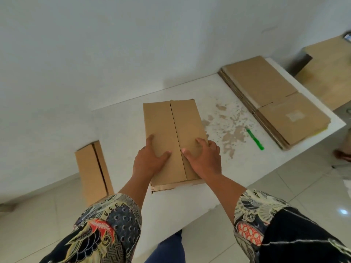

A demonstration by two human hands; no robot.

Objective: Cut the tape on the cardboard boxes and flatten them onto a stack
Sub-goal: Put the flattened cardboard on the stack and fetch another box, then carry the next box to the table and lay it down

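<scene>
A closed brown cardboard box [171, 120] stands on the white table [121, 126], its top flaps meeting in a seam that runs away from me. My left hand [150, 158] lies flat on the left flap, fingers spread. My right hand [205, 158] presses on the right flap, its outer fingers reaching over the box's right edge. A green cutter [254, 136] lies on the table to the right of the box. A stack of flattened boxes [273, 99] sits at the table's far right.
Another closed cardboard box [93, 171] stands on the tiled floor left of the table. Peeled, stained patches [229, 133] mark the tabletop near the cutter. A wooden surface [330, 73] lies beyond the stack. A white wall runs behind the table.
</scene>
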